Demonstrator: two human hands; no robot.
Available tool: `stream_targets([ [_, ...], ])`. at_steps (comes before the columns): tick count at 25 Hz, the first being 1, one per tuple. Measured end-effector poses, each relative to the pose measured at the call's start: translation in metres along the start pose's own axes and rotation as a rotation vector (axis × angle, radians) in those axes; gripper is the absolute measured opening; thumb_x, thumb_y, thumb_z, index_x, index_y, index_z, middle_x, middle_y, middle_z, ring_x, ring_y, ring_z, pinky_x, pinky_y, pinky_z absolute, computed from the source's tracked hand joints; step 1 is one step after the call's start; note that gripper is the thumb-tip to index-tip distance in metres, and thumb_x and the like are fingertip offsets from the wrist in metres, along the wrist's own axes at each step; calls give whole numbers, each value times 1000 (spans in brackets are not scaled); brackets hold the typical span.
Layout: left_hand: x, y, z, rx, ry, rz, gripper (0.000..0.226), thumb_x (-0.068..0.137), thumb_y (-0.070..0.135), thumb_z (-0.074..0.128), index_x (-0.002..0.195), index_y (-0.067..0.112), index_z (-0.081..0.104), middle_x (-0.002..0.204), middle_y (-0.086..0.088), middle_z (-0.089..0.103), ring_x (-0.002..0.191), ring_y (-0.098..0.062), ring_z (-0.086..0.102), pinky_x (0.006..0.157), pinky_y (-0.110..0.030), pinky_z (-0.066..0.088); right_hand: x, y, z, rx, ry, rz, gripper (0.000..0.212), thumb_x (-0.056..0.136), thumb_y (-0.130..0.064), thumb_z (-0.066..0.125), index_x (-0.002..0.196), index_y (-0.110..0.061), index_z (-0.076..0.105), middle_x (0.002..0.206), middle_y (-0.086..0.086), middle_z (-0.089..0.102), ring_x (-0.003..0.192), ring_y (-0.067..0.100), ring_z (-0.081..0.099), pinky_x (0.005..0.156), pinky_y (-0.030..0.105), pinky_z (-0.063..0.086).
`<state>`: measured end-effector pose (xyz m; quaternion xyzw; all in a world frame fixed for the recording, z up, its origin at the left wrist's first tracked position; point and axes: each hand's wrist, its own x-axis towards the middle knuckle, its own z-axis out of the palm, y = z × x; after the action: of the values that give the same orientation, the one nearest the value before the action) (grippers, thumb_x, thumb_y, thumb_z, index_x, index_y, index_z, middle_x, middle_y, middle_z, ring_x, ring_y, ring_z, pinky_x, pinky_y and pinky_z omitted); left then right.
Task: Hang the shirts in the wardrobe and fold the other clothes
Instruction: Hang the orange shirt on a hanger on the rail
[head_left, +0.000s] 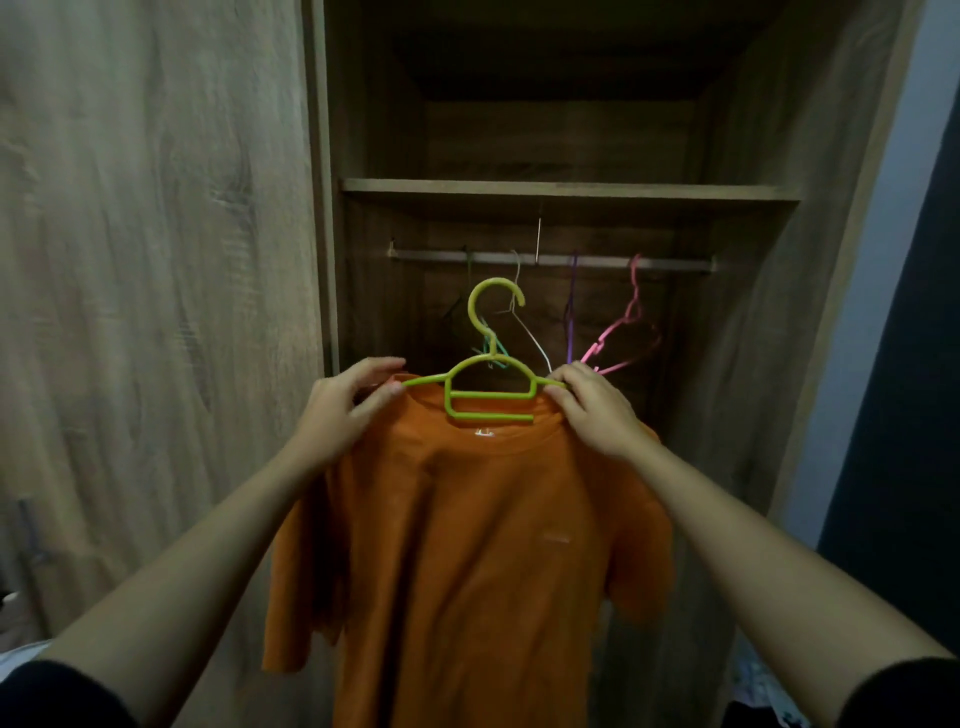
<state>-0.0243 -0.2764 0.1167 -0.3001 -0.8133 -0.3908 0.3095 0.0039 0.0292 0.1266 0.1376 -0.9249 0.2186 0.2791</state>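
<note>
shirt (467, 545): orange, short-sleeved, round-necked, white label inside collar; draped on hanger, held before the open wardrobe (571, 189), below the rail
hanger (491, 384): lime-green plastic, hook upward, off the rail
left hand (343, 410): pinching shirt's shoulder
right hand (597, 410): gripping hanger's end
rail (550, 258): pink hanger (623, 332) hooked on

A metal rail (550, 258) carries a pink hanger (635, 301) near its right end, a purple hanger (573, 291) just left of that, and a white wire hanger (530, 335) mid-rail. Well right of the rail stands a blue-grey wall (893, 208).
</note>
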Motion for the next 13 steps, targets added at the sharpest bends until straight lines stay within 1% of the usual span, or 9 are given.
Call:
stream_targets([
  [1,2,-1,0,87,-90,11,32,90,25,59,122,19,58,107,9,60,99,-4,58,86,-21,46,0,-2,-3,21,3,-2,17,97,-30,44,104,-20,56,102,-5,51,100,11,49,92,40,43],
  [2,4,-1,-1,165,-152,32,30,91,25,58,119,18,59,104,6,60,94,-6,59,82,-21,46,-1,-2,-6,58,-14,-10,18,96,-31,46,108,-21,54,106,-4,52,102,11,49,93,42,44],
  [3,5,-3,-3,196,-163,49,23,91,25,57,113,20,60,98,5,61,88,-5,60,76,-19,45,-3,-1,-10,103,-53,-14,24,95,-32,48,116,-23,51,115,-3,52,108,12,49,96,42,44],
  [5,4,-4,-7,156,-103,33,13,92,24,56,104,25,59,89,6,60,81,1,57,67,-14,42,-6,6,-19,125,-126,9,43,95,-39,46,134,-25,38,134,2,47,122,18,45,103,43,39],
  [7,3,-7,-11,101,-42,-28,12,92,25,56,103,24,60,88,6,60,82,1,56,66,-14,43,-9,22,-26,-7,-154,74,51,94,-49,38,140,-27,31,140,3,46,125,22,45,104,44,38],
  [9,4,-11,-16,82,-14,-57,11,92,25,56,102,23,60,89,6,60,84,1,56,68,-14,44,-16,39,-30,-58,-183,178,62,86,-64,29,139,-31,32,135,3,51,119,24,52,100,46,42],
  [11,3,-14,-18,81,-35,-77,11,92,25,55,103,25,58,91,8,59,85,1,54,69,-14,42,-24,51,-33,-16,-232,252,76,72,-80,28,130,-33,39,123,1,56,108,24,58,93,47,48],
  [12,3,-17,-18,93,-53,-83,13,92,25,55,105,25,58,92,7,58,85,2,54,70,-14,42,-27,59,-32,1,-252,245,80,65,-87,27,120,-32,46,114,0,60,101,22,60,89,43,50],
  [13,2,-19,-18,111,-73,-88,17,92,24,55,109,23,58,94,5,58,85,2,53,71,-13,42,-29,65,-31,-13,-249,219,79,60,-91,27,107,-32,52,103,-3,62,93,19,62,84,39,51],
])
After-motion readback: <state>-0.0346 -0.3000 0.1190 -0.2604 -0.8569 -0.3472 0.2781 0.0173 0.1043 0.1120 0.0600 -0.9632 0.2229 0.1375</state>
